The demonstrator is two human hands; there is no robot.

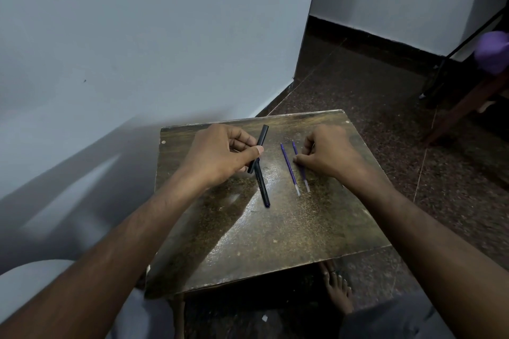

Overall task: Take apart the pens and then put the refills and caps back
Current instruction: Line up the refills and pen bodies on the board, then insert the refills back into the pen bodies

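Observation:
On a small worn table [275,228], my left hand [220,151] pinches a black pen barrel [262,137] that points up and away. A second black pen barrel [261,186] lies on the table just below that hand, its end toward me. Two thin purple refills lie side by side to the right: the left refill [289,169] lies free, and the right refill [302,173] is under the fingertips of my right hand [327,154], which pinches it against the table. No caps are visible.
A pale wall stands close on the left and behind the table. Dark speckled floor lies to the right, with a wooden chair leg [462,107] and a purple object [493,49] at the far right. A bare foot [337,289] rests under the table's near edge.

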